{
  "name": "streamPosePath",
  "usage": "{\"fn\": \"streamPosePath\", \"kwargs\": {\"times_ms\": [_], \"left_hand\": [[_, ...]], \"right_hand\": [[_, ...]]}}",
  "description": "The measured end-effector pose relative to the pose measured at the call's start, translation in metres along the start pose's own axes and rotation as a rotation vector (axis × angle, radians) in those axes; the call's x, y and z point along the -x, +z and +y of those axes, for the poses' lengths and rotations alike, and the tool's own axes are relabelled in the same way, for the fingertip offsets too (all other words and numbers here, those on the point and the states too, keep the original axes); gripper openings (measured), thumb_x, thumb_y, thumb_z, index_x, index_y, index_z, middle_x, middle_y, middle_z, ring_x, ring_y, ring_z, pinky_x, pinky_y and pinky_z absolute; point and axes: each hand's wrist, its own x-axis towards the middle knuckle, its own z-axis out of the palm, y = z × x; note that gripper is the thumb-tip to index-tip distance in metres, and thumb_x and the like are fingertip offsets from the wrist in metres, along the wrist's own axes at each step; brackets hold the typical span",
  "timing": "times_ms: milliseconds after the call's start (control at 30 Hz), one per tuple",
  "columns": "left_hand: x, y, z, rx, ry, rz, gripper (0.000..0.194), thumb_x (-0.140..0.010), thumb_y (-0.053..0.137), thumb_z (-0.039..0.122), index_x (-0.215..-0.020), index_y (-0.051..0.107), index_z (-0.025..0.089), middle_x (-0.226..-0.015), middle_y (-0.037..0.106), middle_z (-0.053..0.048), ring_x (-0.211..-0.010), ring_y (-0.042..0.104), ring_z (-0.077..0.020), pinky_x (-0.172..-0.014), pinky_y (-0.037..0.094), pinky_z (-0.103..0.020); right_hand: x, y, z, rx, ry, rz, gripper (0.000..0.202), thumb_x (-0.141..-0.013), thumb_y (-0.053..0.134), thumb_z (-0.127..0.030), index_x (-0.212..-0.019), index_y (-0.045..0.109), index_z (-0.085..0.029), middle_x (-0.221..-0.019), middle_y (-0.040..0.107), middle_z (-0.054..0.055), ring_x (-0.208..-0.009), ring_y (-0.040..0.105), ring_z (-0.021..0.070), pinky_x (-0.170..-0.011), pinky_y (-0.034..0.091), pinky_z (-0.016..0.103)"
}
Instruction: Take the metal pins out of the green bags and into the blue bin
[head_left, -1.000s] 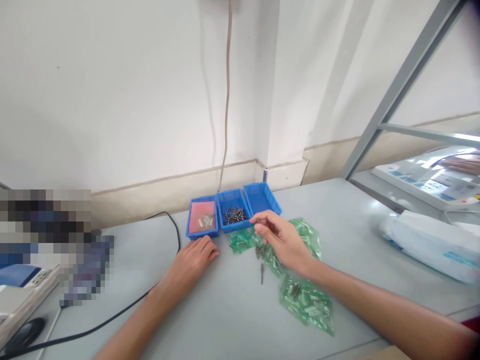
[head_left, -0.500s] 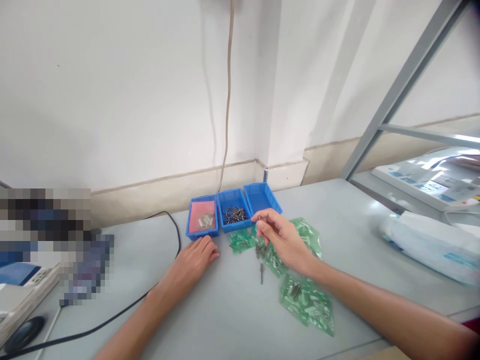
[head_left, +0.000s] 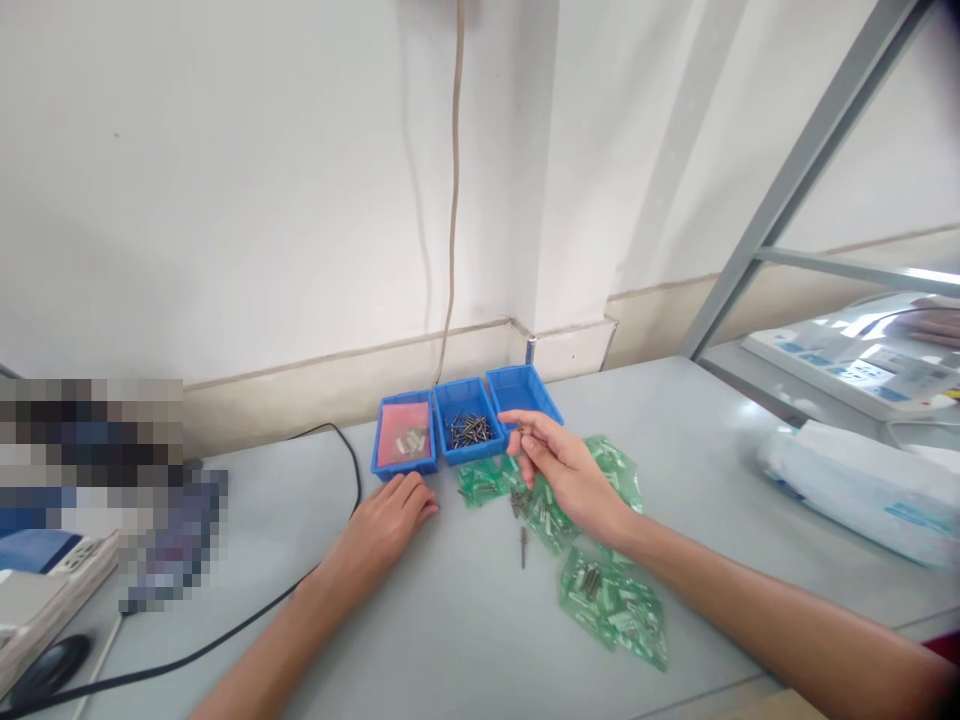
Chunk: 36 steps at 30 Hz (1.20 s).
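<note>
Just right of centre, the right hand [head_left: 571, 478] pinches a small metal piece [head_left: 520, 428] over the grey table [head_left: 450, 630]; left of centre, the left hand [head_left: 396, 508] rests, grip hidden. White wall [head_left: 262, 200] fills the upper left.

prob a workshop: grey bench [head_left: 442, 620], blue bins [head_left: 463, 398] w/ metal pcs [head_left: 471, 431].

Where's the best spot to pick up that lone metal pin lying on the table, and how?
Probably at its thicker far end, from above, pinched across the long sides: the metal pin lies flat on the table, running near to far, and more metal pieces sit just beyond that end.
</note>
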Motion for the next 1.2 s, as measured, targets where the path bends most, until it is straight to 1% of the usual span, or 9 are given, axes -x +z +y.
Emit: {"fn": "streamPosePath", "kwargs": {"times_ms": [67,200,333,467,667,767,867,1000,1200], "left_hand": [[-0.0001,-0.0011,0.0002,-0.001,0.009,0.016,0.017,-0.114,0.046,0.025,-0.108,0.060,0.018,-0.101,0.063,-0.005,-0.090,0.060,-0.0210,-0.080,0.046,-0.033],[0.0012,-0.0011,-0.0016,0.024,0.011,0.037,0.018,-0.114,0.047,0.023,-0.112,0.064,0.019,-0.105,0.066,-0.006,-0.092,0.062,-0.0204,-0.084,0.048,-0.034],[0.0035,-0.0017,-0.0039,0.020,0.016,0.022,0.020,-0.113,0.045,0.020,-0.119,0.065,0.019,-0.111,0.067,-0.007,-0.096,0.064,-0.0213,-0.087,0.050,-0.035],[0.0032,-0.0037,-0.0045,-0.029,0.045,0.000,0.025,-0.112,0.041,0.013,-0.125,0.062,0.018,-0.115,0.066,-0.009,-0.099,0.063,-0.0230,-0.086,0.050,-0.037],[-0.0010,-0.0028,-0.0023,-0.070,0.046,0.007,0.019,-0.113,0.044,0.017,-0.112,0.062,0.017,-0.106,0.066,-0.008,-0.095,0.062,-0.0228,-0.084,0.048,-0.037],[-0.0021,-0.0008,-0.0018,-0.070,0.056,0.020,0.018,-0.113,0.045,0.017,-0.111,0.062,0.017,-0.105,0.065,-0.008,-0.094,0.061,-0.0229,-0.085,0.048,-0.037],[-0.0022,0.0002,-0.0021,-0.061,0.059,0.039,0.018,-0.113,0.044,0.017,-0.112,0.062,0.017,-0.106,0.066,-0.008,-0.096,0.062,-0.0229,-0.087,0.048,-0.037],[-0.0008,0.0003,-0.0040,-0.055,0.051,0.037,0.017,-0.113,0.045,0.017,-0.112,0.062,0.017,-0.107,0.066,-0.008,-0.096,0.062,-0.0229,-0.088,0.048,-0.038],[0.0028,0.0020,-0.0083,-0.079,0.064,0.032,0.018,-0.112,0.046,0.019,-0.116,0.064,0.018,-0.109,0.067,-0.008,-0.097,0.064,-0.0222,-0.085,0.051,-0.037]], "right_hand": [[-0.0006,0.0005,-0.0015,-0.043,0.008,0.000,0.030,-0.107,0.054,-0.037,-0.133,0.062,-0.026,-0.102,0.067,0.003,-0.068,0.056,0.0136,-0.067,0.048,0.033],[-0.0006,0.0015,-0.0042,-0.138,0.037,0.022,0.021,-0.102,0.064,-0.038,-0.116,0.062,-0.022,-0.101,0.075,0.006,-0.071,0.059,0.0149,-0.068,0.049,0.032],[-0.0006,0.0012,-0.0053,-0.151,0.056,0.027,0.020,-0.101,0.067,-0.040,-0.108,0.061,-0.022,-0.101,0.076,0.006,-0.071,0.059,0.0149,-0.068,0.049,0.032],[-0.0002,0.0018,-0.0064,-0.171,0.089,0.018,0.023,-0.102,0.066,-0.044,-0.102,0.061,-0.021,-0.096,0.071,0.004,-0.070,0.057,0.0140,-0.068,0.048,0.031],[-0.0001,0.0027,-0.0060,-0.214,0.125,0.007,0.030,-0.101,0.066,-0.050,-0.097,0.060,-0.022,-0.089,0.064,0.000,-0.068,0.053,0.0131,-0.065,0.046,0.029],[-0.0003,0.0023,-0.0057,-0.216,0.138,0.005,0.031,-0.101,0.066,-0.052,-0.095,0.059,-0.022,-0.087,0.061,-0.001,-0.065,0.052,0.0121,-0.063,0.044,0.028],[0.0002,0.0014,-0.0054,-0.224,0.149,-0.029,0.035,-0.102,0.063,-0.054,-0.091,0.057,-0.021,-0.082,0.057,-0.002,-0.061,0.049,0.0108,-0.060,0.039,0.027],[0.0018,0.0010,-0.0052,-0.234,0.166,-0.075,0.036,-0.105,0.059,-0.056,-0.094,0.059,-0.021,-0.074,0.051,-0.004,-0.057,0.044,0.0105,-0.058,0.034,0.027],[0.0025,0.0011,-0.0058,-0.235,0.177,-0.085,0.034,-0.105,0.060,-0.055,-0.096,0.060,-0.022,-0.073,0.050,-0.004,-0.058,0.043,0.0110,-0.059,0.033,0.027]]}}
